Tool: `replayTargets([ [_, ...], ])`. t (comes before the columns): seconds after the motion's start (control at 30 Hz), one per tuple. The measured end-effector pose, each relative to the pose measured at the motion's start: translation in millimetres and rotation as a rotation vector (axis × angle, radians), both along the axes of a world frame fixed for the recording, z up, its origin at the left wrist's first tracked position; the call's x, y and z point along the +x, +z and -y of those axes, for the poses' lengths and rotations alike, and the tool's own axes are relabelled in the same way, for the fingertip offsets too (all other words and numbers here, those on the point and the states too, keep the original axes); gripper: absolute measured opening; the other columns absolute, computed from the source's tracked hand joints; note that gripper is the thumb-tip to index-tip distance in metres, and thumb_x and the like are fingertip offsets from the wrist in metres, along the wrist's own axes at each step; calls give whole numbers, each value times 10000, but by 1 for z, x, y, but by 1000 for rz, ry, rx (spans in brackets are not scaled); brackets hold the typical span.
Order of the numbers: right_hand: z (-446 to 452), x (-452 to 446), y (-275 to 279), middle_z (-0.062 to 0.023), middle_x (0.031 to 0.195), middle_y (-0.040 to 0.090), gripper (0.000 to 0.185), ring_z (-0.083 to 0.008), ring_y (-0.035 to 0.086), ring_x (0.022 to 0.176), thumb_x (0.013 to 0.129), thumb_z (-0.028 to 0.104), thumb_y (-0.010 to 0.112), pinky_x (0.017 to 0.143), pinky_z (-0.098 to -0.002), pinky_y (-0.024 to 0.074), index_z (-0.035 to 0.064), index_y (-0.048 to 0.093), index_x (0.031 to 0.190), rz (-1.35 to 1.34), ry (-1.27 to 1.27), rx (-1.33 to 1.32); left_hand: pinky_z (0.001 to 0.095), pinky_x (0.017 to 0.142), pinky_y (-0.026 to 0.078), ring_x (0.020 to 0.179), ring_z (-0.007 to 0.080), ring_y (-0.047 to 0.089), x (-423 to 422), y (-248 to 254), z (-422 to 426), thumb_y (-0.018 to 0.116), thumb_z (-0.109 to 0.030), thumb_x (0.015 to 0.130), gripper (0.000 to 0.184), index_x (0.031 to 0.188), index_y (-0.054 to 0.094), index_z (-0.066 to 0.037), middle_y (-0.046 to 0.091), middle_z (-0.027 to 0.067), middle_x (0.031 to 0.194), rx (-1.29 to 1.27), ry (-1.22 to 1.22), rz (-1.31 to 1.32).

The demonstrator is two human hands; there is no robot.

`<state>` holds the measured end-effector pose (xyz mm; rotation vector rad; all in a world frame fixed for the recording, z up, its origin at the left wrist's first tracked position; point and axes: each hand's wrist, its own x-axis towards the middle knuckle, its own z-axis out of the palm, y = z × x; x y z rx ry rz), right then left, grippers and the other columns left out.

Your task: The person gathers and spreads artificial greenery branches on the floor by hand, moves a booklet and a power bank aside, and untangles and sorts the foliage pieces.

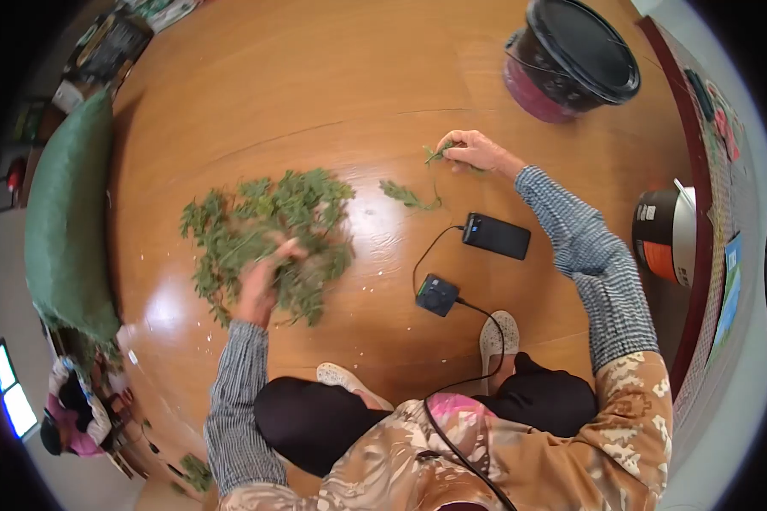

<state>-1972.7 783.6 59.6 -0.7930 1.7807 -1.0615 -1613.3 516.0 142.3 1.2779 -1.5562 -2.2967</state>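
Patterned top (528, 447) closest to us, and out beyond it the left hand (258, 281) blurs over the leafy pile (294, 200) on the wooden floor (375, 111), grip impossible to tell! Right hand (473, 152) pinches a green sprig (439, 154), a loose sprig (403, 195) lying near.

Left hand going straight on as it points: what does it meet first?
The left hand would likely meet the leafy green pile first; its blurred fingers overlap it in view, though their height is unclear.
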Motion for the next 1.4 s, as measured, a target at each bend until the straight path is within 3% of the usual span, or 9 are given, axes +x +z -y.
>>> replayTargets([
  [0.23, 98, 109, 124, -104, 968, 665, 195, -133, 662, 772, 938, 187, 524, 680, -251, 546, 16, 558, 1024, 266, 154, 56, 296, 833, 497, 989, 134, 569, -20, 4, -22, 765, -146, 773, 335, 1066, 625, -67, 627, 18, 1055, -299, -458, -278],
  [0.47, 159, 183, 113, -117, 989, 671, 161, -128, 662, 766, 941, 168, 506, 673, -262, 550, 42, 566, 1019, 511, 119, 46, 285, 761, 501, 872, 110, 578, 44, -23, -28, 738, -107, 801, 240, 1006, 624, -54, 631, -5, 956, 94, -43, -148],
  [0.63, 178, 203, 59, -83, 970, 675, 161, -94, 630, 765, 890, 69, 513, 685, -234, 502, 58, 568, 1042, 363, 279, 147, 289, 716, 520, 851, 137, 586, 105, -66, -19, 699, -184, 849, 215, 997, 592, -72, 619, 49, 961, 306, 197, -518],
  [0.87, 186, 268, 22, -12, 973, 564, 651, -67, 520, 833, 741, -23, 491, 739, -224, 427, 125, 456, 1374, 471, 705, 99, 290, 731, 543, 840, 157, 593, 151, -68, -20, 629, -278, 897, 244, 984, 574, -56, 631, 100, 1020, 368, 396, -498],
  [1.0, 189, 297, -14, -76, 1098, 604, 644, -161, 575, 964, 725, 326, 742, 842, -330, 455, 153, 537, 1312, 27, 743, 69, 272, 647, 525, 772, 136, 584, 162, -91, -22, 675, -201, 871, 222, 1000, 580, -47, 640, 75, 938, 304, 508, -424],
  [1.03, 200, 300, 15, -113, 1122, 622, 653, -242, 581, 1050, 650, 514, 771, 892, -382, 446, 134, 640, 1164, 254, 832, 160, 270, 632, 517, 754, 131, 580, 165, -97, -22, 687, -179, 862, 223, 1005, 581, -45, 641, 67, 912, 298, 541, -389],
  [1.17, 188, 336, 24, -127, 999, 630, 513, -299, 583, 1014, 664, 474, 776, 866, -395, 453, 141, 691, 1045, -407, 712, -15, 244, 617, 484, 689, 110, 569, 154, -83, -24, 737, -137, 815, 203, 929, 594, -48, 623, 32, 803, 137, 698, -156],
  [1.27, 181, 346, -17, -114, 947, 622, 446, -274, 590, 970, 675, 415, 787, 836, -381, 463, 141, 703, 1016, -331, 642, -153, 245, 597, 485, 658, 110, 578, 148, -90, -30, 732, -124, 818, 184, 916, 597, -46, 616, 29, 759, 32, 782, -136],
  [1.4, 190, 323, -1, -40, 987, 640, 351, -145, 598, 890, 762, 293, 762, 771, -305, 481, 44, 682, 997, 426, 399, -33, 238, 562, 461, 632, 112, 572, 174, -92, -13, 692, -130, 846, 199, 992, 599, -30, 597, 29, 713, 350, 625, -185],
])
